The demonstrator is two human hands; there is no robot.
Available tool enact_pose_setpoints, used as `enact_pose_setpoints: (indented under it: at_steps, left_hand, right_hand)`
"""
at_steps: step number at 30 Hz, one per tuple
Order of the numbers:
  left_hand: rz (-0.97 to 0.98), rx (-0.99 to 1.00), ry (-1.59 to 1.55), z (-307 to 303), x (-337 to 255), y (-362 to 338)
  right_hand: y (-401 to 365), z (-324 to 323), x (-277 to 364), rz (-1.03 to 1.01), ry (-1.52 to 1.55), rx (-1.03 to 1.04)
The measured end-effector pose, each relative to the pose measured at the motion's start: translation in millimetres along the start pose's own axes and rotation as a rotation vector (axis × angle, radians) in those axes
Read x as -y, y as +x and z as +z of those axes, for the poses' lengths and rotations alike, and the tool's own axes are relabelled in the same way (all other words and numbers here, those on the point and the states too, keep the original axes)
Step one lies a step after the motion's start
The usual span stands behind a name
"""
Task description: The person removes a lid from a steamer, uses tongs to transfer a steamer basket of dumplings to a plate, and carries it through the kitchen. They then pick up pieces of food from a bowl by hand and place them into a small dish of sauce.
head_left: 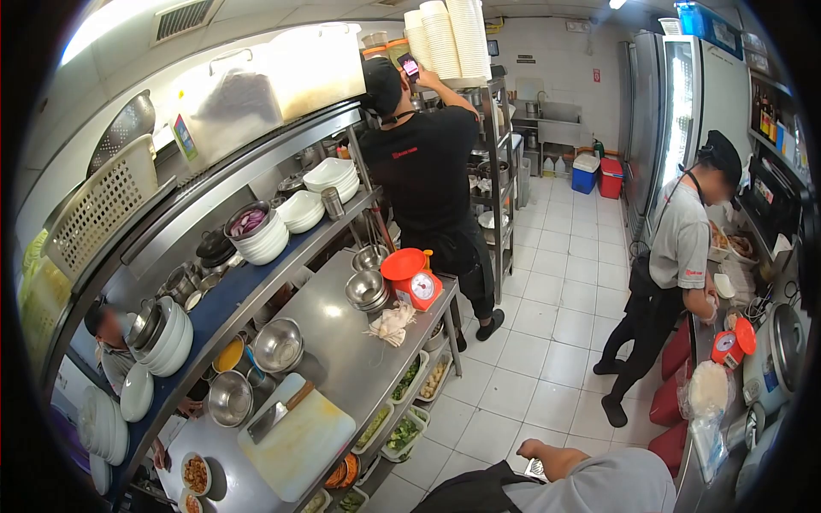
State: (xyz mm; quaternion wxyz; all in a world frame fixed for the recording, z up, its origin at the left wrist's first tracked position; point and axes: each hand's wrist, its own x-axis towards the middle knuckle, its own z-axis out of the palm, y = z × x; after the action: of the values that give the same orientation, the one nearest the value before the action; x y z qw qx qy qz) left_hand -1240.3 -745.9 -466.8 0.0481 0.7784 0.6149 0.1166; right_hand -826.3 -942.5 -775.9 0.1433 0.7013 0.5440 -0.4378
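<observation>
At the bottom edge, my right hand (pixel 533 450) is lowered beside a black apron (pixel 475 494), below a grey sleeve (pixel 603 483). Its fingers are not clear enough to tell whether they are closed. A small pale, patterned thing (pixel 536 469) shows just under it, and I cannot make out what it is or whether the hand touches it. My left hand is out of view. Left of the apron stands a steel worktable (pixel 329 338) with a white cutting board (pixel 318 434), a cleaver (pixel 278 415), steel bowls (pixel 278 344), a cloth (pixel 393 325) and a red scale (pixel 413 275).
A person in black (pixel 428 162) holds a phone (pixel 410 66) near stacked containers. Another in grey (pixel 680 231) works at the right counter beside a second red scale (pixel 732 344). A third (pixel 111 342) is behind the shelf. Tiled floor (pixel 539 333) lies between; vegetable tubs (pixel 402 434) are under the worktable.
</observation>
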Motion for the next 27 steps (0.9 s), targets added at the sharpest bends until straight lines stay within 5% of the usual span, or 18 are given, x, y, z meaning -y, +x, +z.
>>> enact_pose_setpoints:
  at_steps: [17,27]
  left_hand:
    - [-0.016,0.014,0.007,2,4,0]
    - [-0.025,0.026,0.007,4,7,-3]
  right_hand:
    - [-31,-22,19,0.152,0.231,0.013]
    - [1,8,-1,0.032,0.032,-0.03]
